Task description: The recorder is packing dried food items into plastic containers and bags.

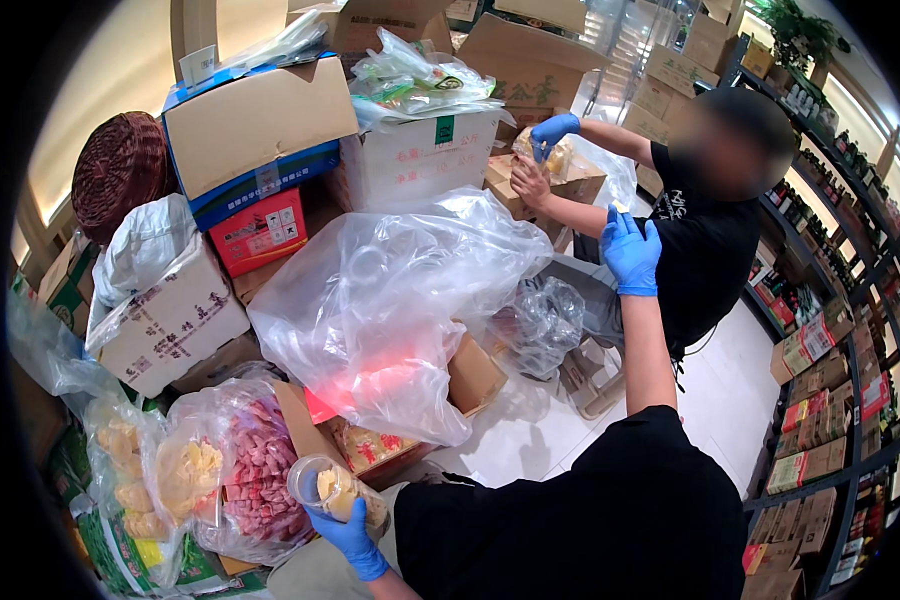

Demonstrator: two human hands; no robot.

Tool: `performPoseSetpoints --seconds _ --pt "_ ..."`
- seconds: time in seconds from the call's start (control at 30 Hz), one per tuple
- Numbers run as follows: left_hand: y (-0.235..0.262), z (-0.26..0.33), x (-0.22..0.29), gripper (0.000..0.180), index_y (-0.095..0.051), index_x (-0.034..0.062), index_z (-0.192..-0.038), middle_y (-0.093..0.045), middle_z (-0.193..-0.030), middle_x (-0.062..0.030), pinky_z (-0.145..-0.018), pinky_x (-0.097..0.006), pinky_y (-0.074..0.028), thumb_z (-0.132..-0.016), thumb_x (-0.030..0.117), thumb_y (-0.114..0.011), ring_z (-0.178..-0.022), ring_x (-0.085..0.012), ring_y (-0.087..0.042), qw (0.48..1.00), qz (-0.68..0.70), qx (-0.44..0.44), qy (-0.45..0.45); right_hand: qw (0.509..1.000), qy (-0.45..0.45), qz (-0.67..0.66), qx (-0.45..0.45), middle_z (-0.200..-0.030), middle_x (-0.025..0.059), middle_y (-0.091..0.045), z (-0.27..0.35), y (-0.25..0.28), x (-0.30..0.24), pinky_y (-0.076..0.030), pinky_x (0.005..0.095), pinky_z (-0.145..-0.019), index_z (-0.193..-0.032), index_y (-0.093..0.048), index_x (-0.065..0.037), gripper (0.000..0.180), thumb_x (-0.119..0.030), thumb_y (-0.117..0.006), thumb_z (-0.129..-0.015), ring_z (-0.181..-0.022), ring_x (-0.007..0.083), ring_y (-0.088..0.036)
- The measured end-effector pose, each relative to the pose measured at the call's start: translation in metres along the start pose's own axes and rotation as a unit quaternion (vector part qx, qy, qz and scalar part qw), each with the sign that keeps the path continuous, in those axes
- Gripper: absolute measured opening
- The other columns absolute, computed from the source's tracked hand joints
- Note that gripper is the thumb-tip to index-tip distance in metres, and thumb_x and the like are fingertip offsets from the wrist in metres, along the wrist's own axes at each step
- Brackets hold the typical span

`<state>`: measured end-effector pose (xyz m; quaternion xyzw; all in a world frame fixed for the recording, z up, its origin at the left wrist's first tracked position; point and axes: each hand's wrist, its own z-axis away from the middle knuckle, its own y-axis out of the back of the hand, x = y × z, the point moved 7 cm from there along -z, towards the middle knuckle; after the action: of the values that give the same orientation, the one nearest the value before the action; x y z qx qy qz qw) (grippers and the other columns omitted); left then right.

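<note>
My left hand [348, 540], in a blue glove, is wrapped round a clear plastic jar [375, 508]. The jar is tilted, its round mouth faces up and left, and pale yellow pieces [338, 492] lie inside. My right hand [630, 258], also gloved in blue, is raised at the right. At its fingertips is a small pale yellow piece [620, 206]. Left of the jar lie a clear bag of pink wrapped pieces [260, 480] and an open bag of yellow pieces [192, 475].
A large clear plastic sheet [390, 290] drapes over an open carton [475, 375] ahead of me. Stacked boxes [260, 130] stand behind it. A co-worker [715, 230] with one blue glove works over a carton at the right. Shelves [820, 450] of bottles and packages line the right side.
</note>
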<state>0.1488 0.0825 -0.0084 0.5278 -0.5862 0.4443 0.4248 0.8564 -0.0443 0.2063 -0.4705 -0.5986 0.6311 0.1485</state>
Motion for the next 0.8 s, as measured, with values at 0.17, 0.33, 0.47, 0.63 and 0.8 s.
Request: performPoseSetpoints --seconds 0.17,0.33,0.47,0.63,0.8 --pt "-0.003 -0.008 0.011 0.083 -0.049 -0.0024 -0.143 -0.059 -0.137 -0.014 -0.109 -0.04 -0.045 -0.073 0.023 -0.085 -0.122 -0.0261 -0.059 1.0 -0.005 -0.009 0.016 1.0 -0.008 -0.011 0.005 -0.156 0.0185 -0.048 -0.001 0.007 0.002 -0.052 0.0446 -0.097 -0.154 -0.039 -0.001 0.07 -0.05 -0.039 -0.103 -0.138 0.0326 -0.05" --pt "0.001 -0.009 0.013 0.087 -0.049 -0.0028 -0.143 -0.059 -0.136 -0.0136 -0.11 -0.04 -0.044 -0.071 0.026 -0.087 -0.123 -0.026 -0.059 1.0 0.009 0.002 0.03 1.0 -0.003 -0.005 0.016 -0.156 0.0185 -0.047 0.003 0.008 0.004 -0.052 0.0446 -0.098 -0.154 -0.038 -0.001 0.072 -0.051 -0.039 -0.103 -0.138 0.0325 -0.05" --pt "0.005 -0.008 0.013 0.079 -0.046 -0.004 -0.147 -0.057 -0.141 -0.0154 -0.11 -0.039 -0.045 -0.079 0.017 -0.08 -0.125 -0.0261 -0.058 1.0 0.002 -0.025 0.003 1.0 -0.002 -0.001 0.019 -0.156 0.0184 -0.048 0.004 0.009 0.005 -0.051 0.0443 -0.098 -0.153 -0.04 0.0 0.072 -0.051 -0.04 -0.102 -0.138 0.0321 -0.051" --pt "0.008 -0.008 0.009 0.088 -0.048 -0.0038 -0.145 -0.058 -0.138 -0.0143 -0.11 -0.04 -0.044 -0.072 0.028 -0.088 -0.124 -0.0262 -0.058 0.999 0.012 0.006 0.039 1.0 -0.014 -0.003 0.014 -0.152 0.0187 -0.052 0.003 0.013 0.009 -0.051 0.0436 -0.099 -0.15 -0.044 0.001 0.072 -0.051 -0.042 -0.101 -0.133 0.0317 -0.055" --pt "0.008 -0.007 0.011 0.087 -0.049 -0.0039 -0.144 -0.058 -0.138 -0.0144 -0.11 -0.04 -0.044 -0.071 0.025 -0.087 -0.124 -0.0265 -0.058 0.998 0.03 0.013 0.05 0.999 -0.023 -0.003 0.03 -0.148 0.0193 -0.056 0.002 0.012 0.015 -0.052 0.0437 -0.098 -0.147 -0.048 0.003 0.073 -0.052 -0.044 -0.1 -0.127 0.0316 -0.06"
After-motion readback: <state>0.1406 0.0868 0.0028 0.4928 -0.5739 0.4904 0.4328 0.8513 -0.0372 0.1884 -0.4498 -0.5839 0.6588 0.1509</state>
